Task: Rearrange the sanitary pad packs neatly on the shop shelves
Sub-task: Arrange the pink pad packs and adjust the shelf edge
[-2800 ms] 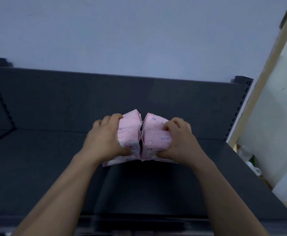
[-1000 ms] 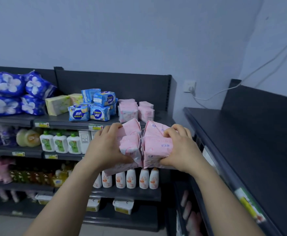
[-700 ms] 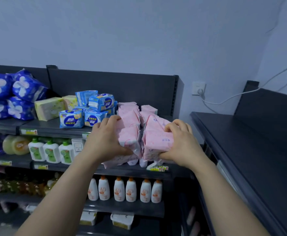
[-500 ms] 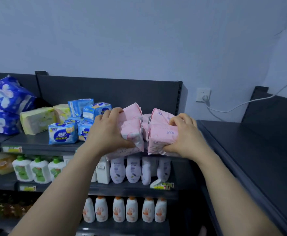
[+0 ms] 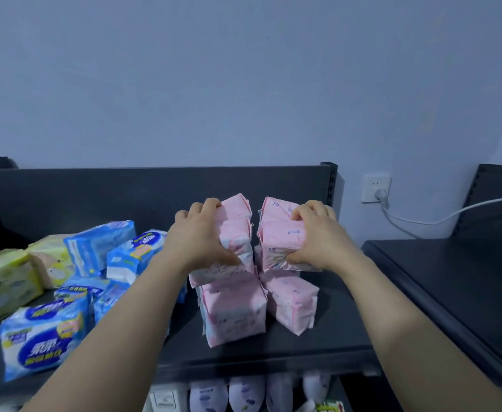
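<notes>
My left hand (image 5: 197, 237) grips a small stack of pink sanitary pad packs (image 5: 235, 233). A second stack of pink packs (image 5: 279, 236) is held in my right hand (image 5: 318, 236). Both stacks hover side by side, a narrow gap between them, just above two pink packs standing on the dark top shelf (image 5: 318, 343): a larger one (image 5: 233, 312) at the front left and another (image 5: 293, 301) to its right. The held stacks touch or nearly touch the tops of the standing packs; I cannot tell which.
Blue and white packs (image 5: 40, 341) and yellow-green packs (image 5: 3, 281) crowd the shelf's left side. A dark back panel (image 5: 125, 197) rises behind. Another dark shelf (image 5: 452, 278) stands at the right. A wall socket (image 5: 376, 188) with a white cable sits between. Bottles (image 5: 246, 394) stand on the shelf below.
I turned left from the bare shelf and carried both pink stacks to the stocked shelf; they now hover over the pink packs standing there, slightly further apart.
</notes>
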`<state>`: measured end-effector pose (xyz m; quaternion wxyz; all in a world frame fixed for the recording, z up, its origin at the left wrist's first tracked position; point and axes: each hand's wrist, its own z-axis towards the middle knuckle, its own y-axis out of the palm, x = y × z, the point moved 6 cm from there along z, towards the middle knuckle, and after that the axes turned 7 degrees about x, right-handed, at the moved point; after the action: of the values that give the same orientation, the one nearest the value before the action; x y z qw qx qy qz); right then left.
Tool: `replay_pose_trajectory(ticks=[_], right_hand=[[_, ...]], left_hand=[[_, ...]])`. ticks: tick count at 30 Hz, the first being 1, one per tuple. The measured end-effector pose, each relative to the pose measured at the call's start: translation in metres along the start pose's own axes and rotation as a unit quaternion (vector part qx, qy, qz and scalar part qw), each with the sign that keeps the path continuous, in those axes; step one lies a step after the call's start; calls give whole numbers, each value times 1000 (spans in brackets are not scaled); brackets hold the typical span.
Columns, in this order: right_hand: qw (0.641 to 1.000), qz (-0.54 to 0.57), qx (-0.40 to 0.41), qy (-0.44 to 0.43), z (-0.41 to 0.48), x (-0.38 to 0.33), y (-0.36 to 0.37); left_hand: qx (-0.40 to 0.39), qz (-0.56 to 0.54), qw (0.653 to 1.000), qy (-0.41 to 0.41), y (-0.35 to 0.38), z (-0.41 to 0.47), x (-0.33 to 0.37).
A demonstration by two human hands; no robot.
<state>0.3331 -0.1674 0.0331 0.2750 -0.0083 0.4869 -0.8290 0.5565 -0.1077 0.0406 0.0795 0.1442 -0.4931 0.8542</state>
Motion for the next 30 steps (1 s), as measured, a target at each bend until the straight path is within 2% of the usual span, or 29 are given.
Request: replay_pose_trajectory(ticks=[10,19,25,30], right_hand=[[998,-2,-62,-23,71,22,62],[983,10,-175,-48,94,31,108],[983,-27,-171,-66,88,31,100],[991,-12,-121,-54,69,27,83]], left_hand=[[-44,42,997,-46,53,62,-20],[-82,68,991,-85,94,83,-37],[-74,119,988,-64,88,78,-34],[-2,100,995,4,73,60,-19]])
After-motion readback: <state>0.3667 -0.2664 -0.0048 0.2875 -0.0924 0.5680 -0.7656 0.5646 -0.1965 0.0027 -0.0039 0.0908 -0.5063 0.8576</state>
